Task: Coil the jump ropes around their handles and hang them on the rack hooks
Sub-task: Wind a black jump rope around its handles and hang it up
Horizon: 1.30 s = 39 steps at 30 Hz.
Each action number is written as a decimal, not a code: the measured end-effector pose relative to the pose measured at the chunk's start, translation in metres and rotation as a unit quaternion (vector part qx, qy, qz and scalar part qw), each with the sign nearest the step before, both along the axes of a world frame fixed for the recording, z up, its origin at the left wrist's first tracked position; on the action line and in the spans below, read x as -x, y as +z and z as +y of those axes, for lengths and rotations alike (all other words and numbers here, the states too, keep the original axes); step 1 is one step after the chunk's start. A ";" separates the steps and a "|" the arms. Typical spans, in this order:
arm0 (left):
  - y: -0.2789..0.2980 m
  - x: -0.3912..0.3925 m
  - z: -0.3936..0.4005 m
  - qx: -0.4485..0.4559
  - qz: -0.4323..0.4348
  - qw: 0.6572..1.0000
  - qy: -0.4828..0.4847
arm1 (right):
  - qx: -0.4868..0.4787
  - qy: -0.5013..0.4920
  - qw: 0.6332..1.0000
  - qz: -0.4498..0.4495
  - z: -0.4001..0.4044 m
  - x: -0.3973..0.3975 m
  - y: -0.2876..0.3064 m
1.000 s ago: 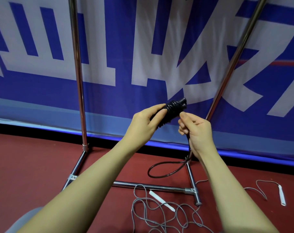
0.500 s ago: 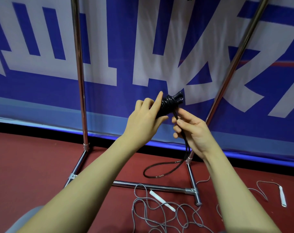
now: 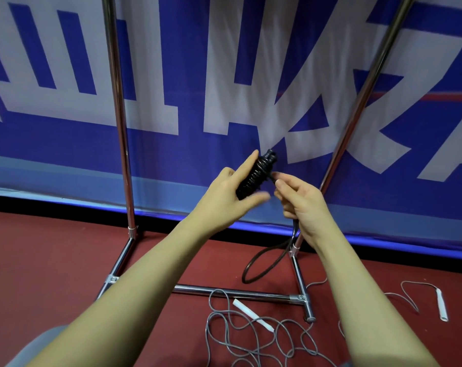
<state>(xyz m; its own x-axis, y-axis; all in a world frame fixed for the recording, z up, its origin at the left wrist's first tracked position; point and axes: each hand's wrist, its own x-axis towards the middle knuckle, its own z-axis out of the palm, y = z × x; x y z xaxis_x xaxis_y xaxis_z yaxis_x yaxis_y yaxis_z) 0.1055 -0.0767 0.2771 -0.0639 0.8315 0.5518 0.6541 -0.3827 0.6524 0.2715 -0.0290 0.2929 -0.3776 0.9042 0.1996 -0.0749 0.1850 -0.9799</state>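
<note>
My left hand (image 3: pixel 228 196) holds the black jump rope handles (image 3: pixel 256 174), which are wrapped in tight coils of black rope and tilted up to the right. My right hand (image 3: pixel 300 201) pinches the free black rope just right of the coils. A short black loop (image 3: pixel 261 263) hangs from that hand down to the red floor. A grey jump rope (image 3: pixel 251 337) with white handles (image 3: pixel 252 315) lies tangled on the floor below. The chrome rack (image 3: pixel 118 128) stands in front of me; its hooks are out of view.
The rack's right upright (image 3: pixel 362 94) slants up to the right, and its base bar (image 3: pixel 238 292) crosses the floor. A second white handle (image 3: pixel 442 304) lies at the right. A blue and white banner (image 3: pixel 171 75) hangs behind. A grey rounded object (image 3: pixel 36 345) shows at the bottom left.
The coiled handles have tipped more upright in my left hand. My right hand has come round to the right of the coils with the rope, and the hanging loop is shorter.
</note>
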 end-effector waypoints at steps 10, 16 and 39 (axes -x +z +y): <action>0.004 0.002 0.003 -0.041 0.048 0.998 0.023 | -0.012 0.026 0.997 0.078 -0.004 0.004 -0.001; 0.006 -0.003 -0.004 -0.108 0.005 0.994 0.007 | -0.057 -0.033 0.997 0.034 0.001 0.005 0.001; 0.021 -0.011 -0.012 -0.082 -0.155 0.984 0.032 | 0.059 0.069 0.984 0.155 -0.011 0.012 0.001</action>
<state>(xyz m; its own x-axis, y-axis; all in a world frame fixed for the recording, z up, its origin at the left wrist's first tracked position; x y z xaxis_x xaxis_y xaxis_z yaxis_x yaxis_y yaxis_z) 0.1169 -0.0883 0.2977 -0.2989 0.7214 0.6248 0.4594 -0.4651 0.7567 0.2592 -0.0396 0.2944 -0.4363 0.8723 0.2208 -0.3898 0.0380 -0.9201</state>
